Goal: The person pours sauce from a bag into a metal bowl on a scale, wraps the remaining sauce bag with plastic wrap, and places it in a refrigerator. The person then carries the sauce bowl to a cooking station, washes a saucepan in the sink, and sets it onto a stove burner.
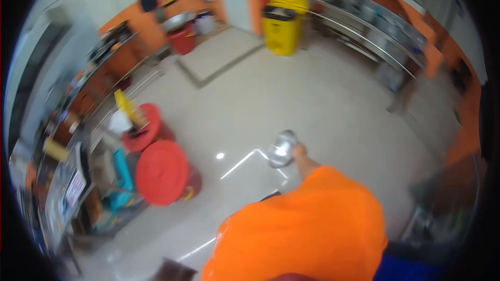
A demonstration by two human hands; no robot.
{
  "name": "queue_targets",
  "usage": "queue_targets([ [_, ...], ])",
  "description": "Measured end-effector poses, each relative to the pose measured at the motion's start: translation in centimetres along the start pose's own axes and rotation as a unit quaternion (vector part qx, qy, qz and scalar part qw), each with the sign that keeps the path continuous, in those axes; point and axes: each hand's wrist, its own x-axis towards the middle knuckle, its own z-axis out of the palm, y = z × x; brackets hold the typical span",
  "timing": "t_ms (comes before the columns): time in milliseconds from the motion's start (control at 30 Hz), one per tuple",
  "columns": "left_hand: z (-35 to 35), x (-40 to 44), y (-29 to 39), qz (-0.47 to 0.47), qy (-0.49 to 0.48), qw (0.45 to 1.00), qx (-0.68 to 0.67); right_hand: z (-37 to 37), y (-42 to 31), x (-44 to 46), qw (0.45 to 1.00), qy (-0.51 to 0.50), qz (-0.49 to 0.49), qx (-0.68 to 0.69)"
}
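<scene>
Out in front of the orange shirt (307, 224), my right hand (299, 152) is closed on the edge of a round, shiny metal bowl (282, 148). The bowl is tilted and held above the tiled floor (229, 104). Motion blur hides its inside, so I cannot tell what it contains. My left hand does not appear in the view.
Two red lidded bins (162, 173) stand at the left, beside a cluttered counter (78, 177). A yellow bin (281, 31) with its lid raised is at the back. A red bucket (182, 40) stands farther left. A metal counter (364, 28) lines the right wall.
</scene>
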Motion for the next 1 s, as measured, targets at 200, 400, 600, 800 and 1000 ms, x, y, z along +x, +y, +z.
queue_targets([
  [200,-9.0,11.4,-1.6,0.113,0.173,0.971,0.121,20.8,-23.5,-15.4,0.969,-0.031,-0.236,-0.058],
  [400,-12.4,19.6,-6.8,0.072,0.244,0.948,0.194,35.2,-53.7,-42.7,0.762,-0.290,-0.327,0.478],
  [600,-15.5,31.5,-16.3,-0.034,0.286,0.948,0.136,44.2,-71.4,-63.7,0.677,-0.512,-0.242,0.470],
  [800,-10.7,48.7,-17.4,-0.072,0.262,0.959,0.080,55.2,-81.2,-73.3,0.713,-0.524,-0.291,0.365],
  [1000,-3.9,63.1,-20.6,0.046,0.221,0.965,0.136,58.0,-84.1,-76.1,0.721,-0.560,-0.236,0.333],
])
